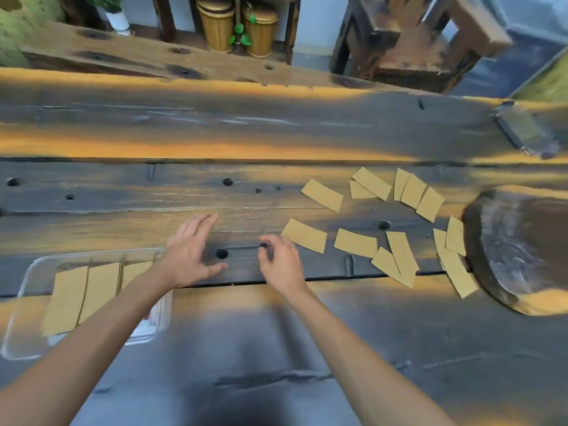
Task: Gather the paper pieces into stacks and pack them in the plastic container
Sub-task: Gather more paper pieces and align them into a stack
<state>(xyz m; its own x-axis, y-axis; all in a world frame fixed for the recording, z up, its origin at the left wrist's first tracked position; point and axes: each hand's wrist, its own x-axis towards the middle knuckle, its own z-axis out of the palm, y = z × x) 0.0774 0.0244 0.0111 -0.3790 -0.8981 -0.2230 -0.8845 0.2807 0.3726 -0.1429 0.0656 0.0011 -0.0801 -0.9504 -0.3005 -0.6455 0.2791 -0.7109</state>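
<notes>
Several tan paper pieces (356, 242) lie scattered flat on the right half of the dark wooden table (215, 195). A clear plastic container (33, 269) sits at the near left with stacks of the same paper (66, 299) side by side inside; my left forearm crosses over its right end. My left hand (189, 253) hovers just right of the container, fingers spread and straight, holding nothing. My right hand (278, 261) is beside it with fingers loosely curled and empty, close to the nearest loose piece (304, 235).
A round dark wooden slab (522, 253) lies at the table's right edge, touching some papers. A small clear object with a dark rim (519, 127) rests at the far right. Wicker baskets (236, 26) and a wooden stool (415, 38) stand beyond the table.
</notes>
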